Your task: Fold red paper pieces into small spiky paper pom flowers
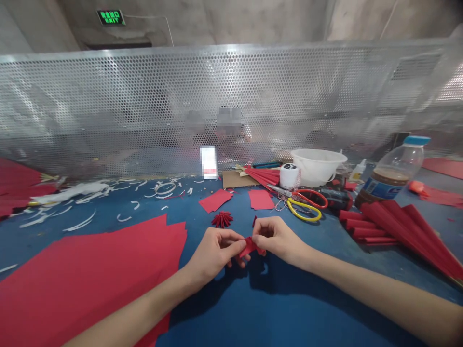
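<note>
Between my two hands is a small piece of folded red paper [247,247], pinched from both sides above the blue table. My left hand [219,250] grips its left end with thumb and fingers. On the other side my right hand [277,238] pinches the right end, its fingers curled and partly hiding the paper. Just beyond my left hand, a pleated red paper rosette [222,220] rests on the table. Two small red paper rectangles, a left one [216,200] and a right one [261,199], lie farther back.
Large red sheets [108,260] cover the left front. Scissors [304,205], a thread spool [289,176], a white bowl [318,166] and a bottle [392,168] stand or lie at right, near folded red fans [408,231]. White paper scraps [83,193] litter the back left. A perforated metal screen [144,106] closes the back.
</note>
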Demonstrator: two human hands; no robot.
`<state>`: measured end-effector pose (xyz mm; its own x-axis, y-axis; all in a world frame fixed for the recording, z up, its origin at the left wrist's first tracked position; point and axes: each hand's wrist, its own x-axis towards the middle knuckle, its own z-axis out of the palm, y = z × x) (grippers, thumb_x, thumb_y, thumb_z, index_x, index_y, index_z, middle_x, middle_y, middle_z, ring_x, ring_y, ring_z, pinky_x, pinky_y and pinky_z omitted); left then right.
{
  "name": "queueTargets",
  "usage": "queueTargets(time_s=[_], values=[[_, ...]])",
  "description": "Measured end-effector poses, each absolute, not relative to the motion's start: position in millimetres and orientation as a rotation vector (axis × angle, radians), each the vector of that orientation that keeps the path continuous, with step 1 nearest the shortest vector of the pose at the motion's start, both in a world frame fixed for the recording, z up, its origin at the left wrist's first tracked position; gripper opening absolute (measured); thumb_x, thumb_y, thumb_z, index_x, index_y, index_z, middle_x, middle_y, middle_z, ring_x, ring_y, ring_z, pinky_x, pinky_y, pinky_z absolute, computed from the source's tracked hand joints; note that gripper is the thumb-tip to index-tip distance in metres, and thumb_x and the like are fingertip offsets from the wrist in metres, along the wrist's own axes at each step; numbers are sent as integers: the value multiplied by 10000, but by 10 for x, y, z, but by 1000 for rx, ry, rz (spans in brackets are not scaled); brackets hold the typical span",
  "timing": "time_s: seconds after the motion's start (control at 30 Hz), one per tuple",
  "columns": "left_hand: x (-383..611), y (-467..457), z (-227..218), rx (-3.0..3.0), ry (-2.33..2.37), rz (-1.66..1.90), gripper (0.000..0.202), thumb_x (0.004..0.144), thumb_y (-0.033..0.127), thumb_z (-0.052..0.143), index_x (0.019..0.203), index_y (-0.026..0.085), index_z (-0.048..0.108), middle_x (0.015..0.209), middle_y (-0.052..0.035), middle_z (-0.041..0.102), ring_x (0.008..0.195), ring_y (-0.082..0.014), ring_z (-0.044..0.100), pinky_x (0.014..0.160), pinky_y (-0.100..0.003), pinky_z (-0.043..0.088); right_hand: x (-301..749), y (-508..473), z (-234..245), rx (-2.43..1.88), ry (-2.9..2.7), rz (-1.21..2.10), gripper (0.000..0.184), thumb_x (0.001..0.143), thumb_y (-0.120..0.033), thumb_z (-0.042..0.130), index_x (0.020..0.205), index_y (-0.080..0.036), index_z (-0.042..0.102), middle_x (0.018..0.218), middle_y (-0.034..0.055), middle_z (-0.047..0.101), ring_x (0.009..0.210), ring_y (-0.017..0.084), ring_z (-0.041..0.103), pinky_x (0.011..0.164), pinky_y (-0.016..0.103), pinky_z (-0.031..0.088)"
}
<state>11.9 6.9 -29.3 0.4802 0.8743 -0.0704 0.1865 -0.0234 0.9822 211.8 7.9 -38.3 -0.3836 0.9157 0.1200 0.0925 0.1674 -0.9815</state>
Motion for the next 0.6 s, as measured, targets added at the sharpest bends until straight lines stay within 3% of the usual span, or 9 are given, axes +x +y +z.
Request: queueTargets(time_s=[0.33,0.47,0.6], values=[[138,42,-322,1608,943,738,238,852,371,612,792,144,650,669,-52,702,591,-168,662,451,-199,424,2088,11,-387,-1032,-1852,1190,89,801,-172,582,716,-154,602,617,-16,609,555,104,523,500,193,373],[143,28,-308,1605,992,768,219,870,355,565,777,162,611,623,-33,680,555,-154,627,428,-190,407,2090,5,-349,-1004,-1839,1292,208,874,-255,546,695,-156,584,597,-7,601,535,114,539,510,209,410],[139,33,-308,1580,974,763,191,850,320,572,769,156,627,601,-32,675,516,-142,595,421,-194,405,2095,-2,-333,-984,-1828,1371,173,852,-211,551,693,-153,587,588,-2,608,524,118,551,498,205,420]])
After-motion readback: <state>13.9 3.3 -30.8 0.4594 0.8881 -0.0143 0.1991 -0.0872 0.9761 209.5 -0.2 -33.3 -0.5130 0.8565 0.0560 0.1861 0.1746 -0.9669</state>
